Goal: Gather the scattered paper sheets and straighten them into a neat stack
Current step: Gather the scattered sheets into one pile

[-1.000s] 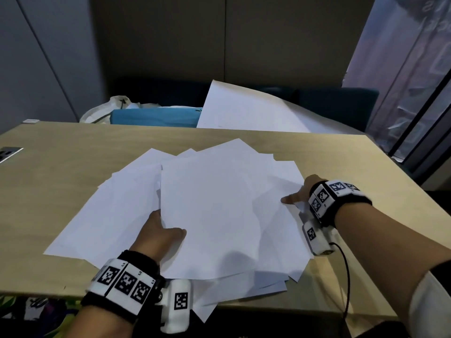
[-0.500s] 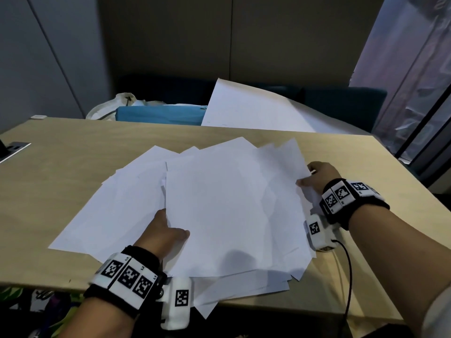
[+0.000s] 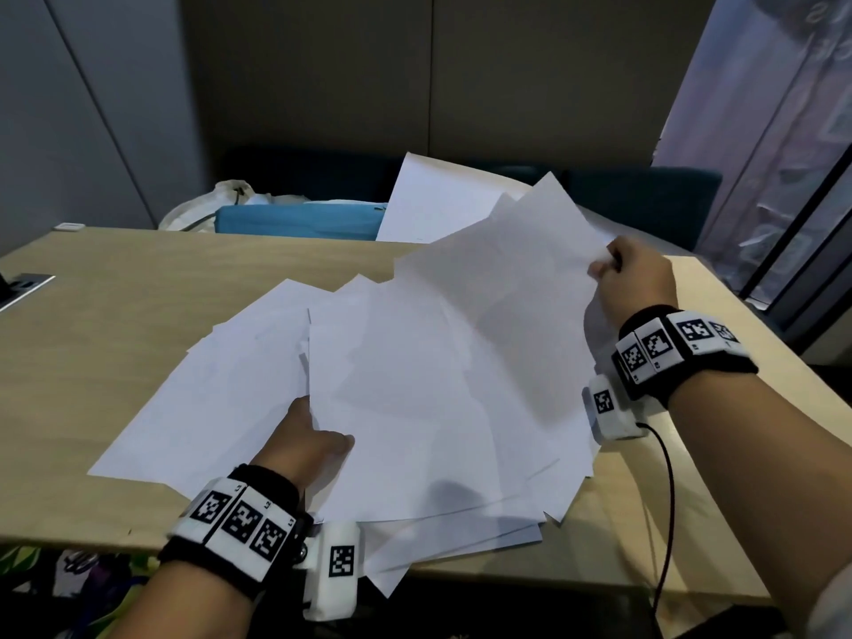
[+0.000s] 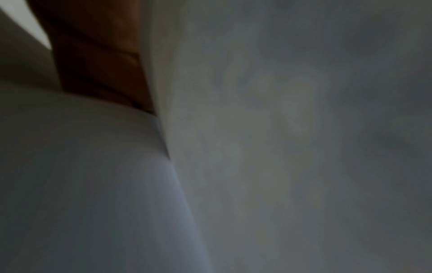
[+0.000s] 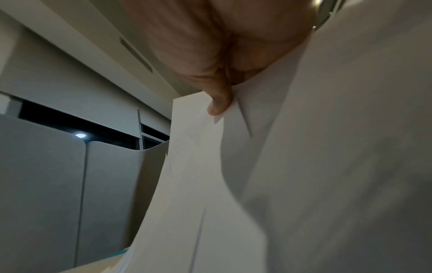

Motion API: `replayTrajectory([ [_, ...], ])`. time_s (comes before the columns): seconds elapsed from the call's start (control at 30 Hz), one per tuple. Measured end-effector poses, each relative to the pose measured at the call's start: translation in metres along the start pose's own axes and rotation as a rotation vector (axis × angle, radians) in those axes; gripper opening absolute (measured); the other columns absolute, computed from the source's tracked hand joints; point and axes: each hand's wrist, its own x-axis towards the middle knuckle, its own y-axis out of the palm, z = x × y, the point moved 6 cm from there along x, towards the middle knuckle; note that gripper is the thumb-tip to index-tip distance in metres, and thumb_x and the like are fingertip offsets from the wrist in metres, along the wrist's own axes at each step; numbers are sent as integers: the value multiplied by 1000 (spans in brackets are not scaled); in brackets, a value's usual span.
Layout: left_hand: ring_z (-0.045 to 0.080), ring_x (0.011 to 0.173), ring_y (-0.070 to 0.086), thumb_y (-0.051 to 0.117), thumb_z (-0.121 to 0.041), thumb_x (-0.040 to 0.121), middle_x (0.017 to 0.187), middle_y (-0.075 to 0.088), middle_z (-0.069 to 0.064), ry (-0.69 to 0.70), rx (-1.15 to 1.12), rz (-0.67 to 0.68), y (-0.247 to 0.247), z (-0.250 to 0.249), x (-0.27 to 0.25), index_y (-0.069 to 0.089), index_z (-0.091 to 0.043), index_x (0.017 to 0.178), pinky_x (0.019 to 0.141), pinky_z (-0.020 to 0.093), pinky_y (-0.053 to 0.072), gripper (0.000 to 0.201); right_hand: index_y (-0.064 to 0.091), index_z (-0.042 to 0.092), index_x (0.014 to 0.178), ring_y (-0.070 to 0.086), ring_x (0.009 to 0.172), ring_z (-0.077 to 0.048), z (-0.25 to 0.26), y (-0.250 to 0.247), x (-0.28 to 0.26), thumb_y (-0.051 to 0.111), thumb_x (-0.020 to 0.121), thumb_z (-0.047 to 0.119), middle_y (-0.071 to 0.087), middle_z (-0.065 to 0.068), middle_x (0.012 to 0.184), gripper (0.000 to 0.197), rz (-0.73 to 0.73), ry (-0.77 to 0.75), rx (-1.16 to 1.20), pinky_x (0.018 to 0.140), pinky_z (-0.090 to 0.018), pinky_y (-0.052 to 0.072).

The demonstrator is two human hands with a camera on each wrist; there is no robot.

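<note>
White blank paper sheets [image 3: 415, 408], right hand [image 3: 631, 279] pinching.

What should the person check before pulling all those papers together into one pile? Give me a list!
1. Right hand grips the lifted sheets by their right edge: ok.
2. Left hand holds the near-left edge of the middle sheets, thumb on top: ok.
3. Every sheet gathered: not ok; the left sheets are still fanned out flat on the table.
4. Sheets safely on the table: not ok; some overhang the near edge.
5. Edges lined up: not ok.
6. The big sheet behind the table belongs to the pile: cannot tell.
</note>
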Motion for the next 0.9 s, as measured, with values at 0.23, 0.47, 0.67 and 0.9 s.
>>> replayTrajectory([
  [0.23, 30, 98, 64, 69, 1, 73, 108, 67, 11, -5, 17, 16, 2, -4, -4, 53, -9, 114, 94, 40, 49, 45, 61, 6, 102, 53, 85, -18, 50, -58, 3, 46, 91, 1, 66, -11, 101, 18, -173, -164, 2, 74, -15, 33],
  [0.47, 25, 114, 56, 77, -3, 65, 134, 52, 2, 5, -19, -8, -1, 1, 3, 33, -14, 142, 104, 46, 43, 90, 62, 5, 103, 53, 86, -11, 86, -103, 7, 44, 89, 7, 68, -11, 102, 24, -396, -307, 132, 67, -9, 30],
  [0.67, 18, 125, 46, 56, 18, 83, 146, 38, -7, 70, -70, 43, 2, 1, 3, 38, -24, 142, 101, 34, 40, 75, 36, 35, 73, 49, 67, 20, 96, -123, 4, 43, 84, 7, 46, 23, 73, 30, -543, -270, 349, 64, 4, 33],
  [0.9, 21, 117, 56, 55, -28, 95, 137, 56, 3, 29, -86, -55, 5, -9, -4, 68, -19, 112, 94, 26, 38, 23, 50, 15, 94, 46, 84, -10, 73, -86, -17, 48, 89, 8, 50, -4, 91, 9, -392, -84, 376, 69, -15, 35],
])
